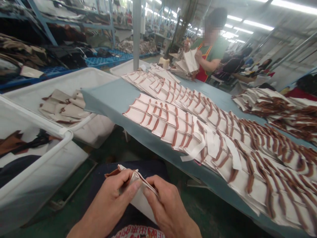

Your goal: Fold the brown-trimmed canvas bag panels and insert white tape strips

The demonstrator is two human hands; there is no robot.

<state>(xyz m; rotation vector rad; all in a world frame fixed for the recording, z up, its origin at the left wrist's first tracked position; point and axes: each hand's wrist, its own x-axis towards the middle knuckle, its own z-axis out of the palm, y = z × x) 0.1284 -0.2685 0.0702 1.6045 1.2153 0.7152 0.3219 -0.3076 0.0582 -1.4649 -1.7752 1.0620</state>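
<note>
Cream fabric piece (143,202) sits just off the near edge of the blue table (106,96); left hand (112,195) and right hand (164,198) both pinch it, fingers closed against thumbs. A loose pinch could let its folded edge slip crooked.

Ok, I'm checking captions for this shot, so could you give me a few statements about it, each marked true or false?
1. The left hand and right hand both grip one piece. True.
2. Rows of pale, brown-edged pieces lie on the table. True.
3. The gripped piece lies flat on the table. False: it is held over the lap.
4. White strips lie across some of the rows. True.
5. The co-worker wears a blue apron. False: the apron is red with yellow trim.
</note>
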